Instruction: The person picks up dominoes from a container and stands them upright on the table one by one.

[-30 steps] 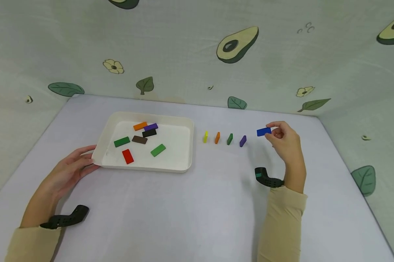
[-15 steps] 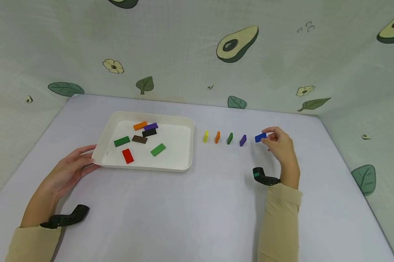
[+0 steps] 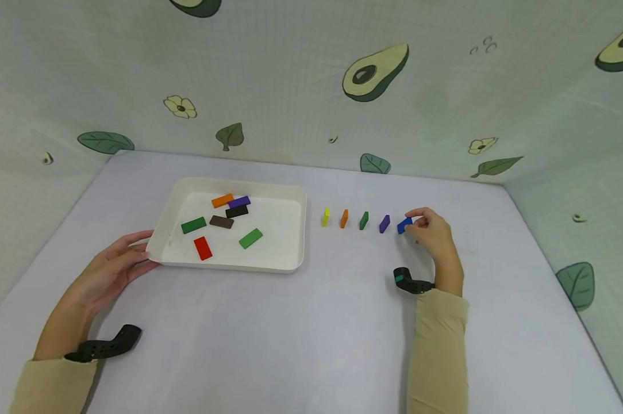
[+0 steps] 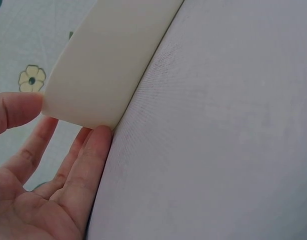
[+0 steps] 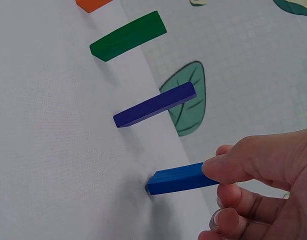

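My right hand (image 3: 429, 233) pinches a blue domino block (image 5: 176, 180) between thumb and fingers at the right end of a row. The block's lower end is close to the table; whether it touches cannot be told. Beside it stand a purple block (image 5: 154, 106), a green block (image 5: 128, 36), an orange block (image 3: 344, 218) and a yellow block (image 3: 325, 217), upright and spaced apart. At the left, my left hand (image 3: 107, 273) touches the near left corner of a white tray (image 4: 111, 60), its fingers fairly straight and spread, the thumb at the rim.
Inside the tray lie several loose blocks: a red block (image 3: 203, 248), a light green block (image 3: 250, 238), a dark green block (image 3: 193, 225), a brown block (image 3: 221, 222), a black block (image 3: 237, 211) and others. A printed cloth (image 3: 291, 86) rises behind the white table (image 3: 270, 339).
My right hand has moved left and down with the blue block, bringing it beside the purple one and tilting it more upright. The left hand and tray have stayed in place.
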Demonstrator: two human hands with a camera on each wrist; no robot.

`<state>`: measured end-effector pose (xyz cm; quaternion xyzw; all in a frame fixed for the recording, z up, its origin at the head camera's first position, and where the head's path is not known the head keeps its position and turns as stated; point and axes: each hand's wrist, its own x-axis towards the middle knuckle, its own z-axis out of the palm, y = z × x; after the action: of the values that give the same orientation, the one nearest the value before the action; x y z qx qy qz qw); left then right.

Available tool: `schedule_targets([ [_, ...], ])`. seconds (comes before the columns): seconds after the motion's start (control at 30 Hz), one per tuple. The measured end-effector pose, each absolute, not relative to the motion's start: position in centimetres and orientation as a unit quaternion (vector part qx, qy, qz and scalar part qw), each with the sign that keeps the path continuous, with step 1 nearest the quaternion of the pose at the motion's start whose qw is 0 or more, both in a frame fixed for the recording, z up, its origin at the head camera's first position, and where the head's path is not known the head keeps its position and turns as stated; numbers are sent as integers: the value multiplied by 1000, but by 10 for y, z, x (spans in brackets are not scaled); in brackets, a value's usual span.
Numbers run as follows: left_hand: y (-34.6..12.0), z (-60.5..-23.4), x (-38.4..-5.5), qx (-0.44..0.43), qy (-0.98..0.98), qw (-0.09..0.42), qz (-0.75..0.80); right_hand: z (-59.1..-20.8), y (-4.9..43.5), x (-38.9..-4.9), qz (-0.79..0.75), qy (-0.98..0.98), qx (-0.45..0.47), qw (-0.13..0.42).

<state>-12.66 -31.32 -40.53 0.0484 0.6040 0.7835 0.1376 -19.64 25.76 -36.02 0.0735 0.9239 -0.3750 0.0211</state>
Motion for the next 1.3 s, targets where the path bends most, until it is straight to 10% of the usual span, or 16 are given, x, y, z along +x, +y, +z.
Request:
schedule_targets([
  [1.3,-312,-406,-126,34,628,126,767,-358,260,-197,-360,930,69,27],
])
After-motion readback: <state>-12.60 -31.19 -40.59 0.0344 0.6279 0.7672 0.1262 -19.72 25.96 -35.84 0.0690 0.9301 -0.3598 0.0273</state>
